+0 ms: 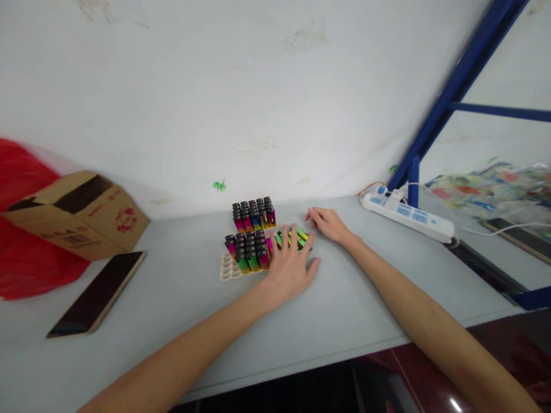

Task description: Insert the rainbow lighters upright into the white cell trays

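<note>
My left hand [289,268] lies palm down with its fingers spread over several shiny green and yellow lighters [305,236] lying on their sides. Left of it, lighters with black tops [252,252] stand upright in a pale tray [227,271] with round holes, whose left holes show bare. A second block of upright lighters [253,214], pink, blue and gold, stands behind the first, near the wall. My right hand [329,225] rests on the table right of the lying lighters, its fingers curled in; nothing shows sticking out of them.
On the left are an open cardboard box [107,221], a red bag [38,281] and a dark phone-like slab [99,292]. A white power strip [407,217] with plugs and cables lies at the right by a blue metal frame [447,115]. The wall [275,103] bounds the table's back.
</note>
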A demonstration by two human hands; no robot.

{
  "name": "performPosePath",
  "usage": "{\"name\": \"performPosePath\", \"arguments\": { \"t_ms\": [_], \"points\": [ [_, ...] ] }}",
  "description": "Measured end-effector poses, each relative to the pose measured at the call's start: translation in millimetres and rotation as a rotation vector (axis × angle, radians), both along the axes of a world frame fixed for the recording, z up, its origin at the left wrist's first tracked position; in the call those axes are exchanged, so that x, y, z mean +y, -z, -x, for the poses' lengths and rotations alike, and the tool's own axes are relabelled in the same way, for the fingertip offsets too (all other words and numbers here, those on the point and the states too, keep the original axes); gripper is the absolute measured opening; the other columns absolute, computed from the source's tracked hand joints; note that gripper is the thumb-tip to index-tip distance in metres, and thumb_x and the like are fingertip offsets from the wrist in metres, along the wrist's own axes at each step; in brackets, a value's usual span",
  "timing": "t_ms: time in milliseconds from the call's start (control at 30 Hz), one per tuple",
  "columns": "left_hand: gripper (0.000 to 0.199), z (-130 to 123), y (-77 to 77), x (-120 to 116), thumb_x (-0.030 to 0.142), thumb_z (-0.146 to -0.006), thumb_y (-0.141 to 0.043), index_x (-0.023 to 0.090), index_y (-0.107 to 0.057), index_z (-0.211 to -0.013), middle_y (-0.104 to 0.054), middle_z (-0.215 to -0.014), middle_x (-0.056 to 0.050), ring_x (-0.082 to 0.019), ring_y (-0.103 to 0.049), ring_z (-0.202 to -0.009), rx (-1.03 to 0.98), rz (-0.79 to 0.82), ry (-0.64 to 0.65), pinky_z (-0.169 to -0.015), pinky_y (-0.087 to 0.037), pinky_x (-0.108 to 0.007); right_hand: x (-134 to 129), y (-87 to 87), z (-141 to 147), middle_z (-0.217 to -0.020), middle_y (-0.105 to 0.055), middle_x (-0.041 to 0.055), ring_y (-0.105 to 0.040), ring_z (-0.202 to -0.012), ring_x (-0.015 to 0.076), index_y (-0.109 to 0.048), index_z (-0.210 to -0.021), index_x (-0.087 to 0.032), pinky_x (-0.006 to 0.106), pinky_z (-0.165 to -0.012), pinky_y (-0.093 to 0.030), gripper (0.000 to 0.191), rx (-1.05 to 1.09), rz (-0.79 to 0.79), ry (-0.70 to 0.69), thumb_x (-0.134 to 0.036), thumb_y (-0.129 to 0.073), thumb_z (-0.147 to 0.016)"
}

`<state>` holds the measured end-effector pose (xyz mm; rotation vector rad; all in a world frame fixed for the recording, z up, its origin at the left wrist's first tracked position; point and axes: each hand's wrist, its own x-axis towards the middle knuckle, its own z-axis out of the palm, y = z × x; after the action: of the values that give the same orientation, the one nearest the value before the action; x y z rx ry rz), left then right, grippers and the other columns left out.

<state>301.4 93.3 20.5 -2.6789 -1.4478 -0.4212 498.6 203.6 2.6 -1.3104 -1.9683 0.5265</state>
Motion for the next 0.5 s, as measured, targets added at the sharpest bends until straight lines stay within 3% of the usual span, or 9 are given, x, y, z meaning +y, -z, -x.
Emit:
{"name": "performPosePath", "arguments": {
  "t_ms": [200, 500],
  "points": [
    [0.058, 1, 6.5, 3, 0.050, -0.103, -0.046, 0.027, -0.047, -0.156, -0.041, -0.164, -0.020, -0.049, -0.028, -0.154, -0.056, 0.076, -0.024, -0.115, -0.016, -0.083, 2, 0.6, 1, -0.068, -0.067, 0.0012, -0.060, -0.064, 0.0166, -0.072, -0.090, -0.018, 0.028, -0.070, -0.044, 0.061, -0.001, -0.001, -0.024, -0.059, -0.030, -0.108],
    [0.048, 6, 1.9, -15, 0.045, -0.106, -0.041, 0.036, -0.048, -0.153, -0.039, -0.166, -0.014, -0.042, -0.027, -0.156, -0.040, 0.096, 0.239, -0.120, -0.021, -0.075, 1, 0.1, 2, -0.067, -0.066, 0.0005, -0.058, -0.063, 0.0165, -0.071, -0.090, -0.019, 0.027, -0.069, -0.044, 0.061, 0.014, -0.009, -0.007, -0.060, -0.029, -0.107]
  ]
}}
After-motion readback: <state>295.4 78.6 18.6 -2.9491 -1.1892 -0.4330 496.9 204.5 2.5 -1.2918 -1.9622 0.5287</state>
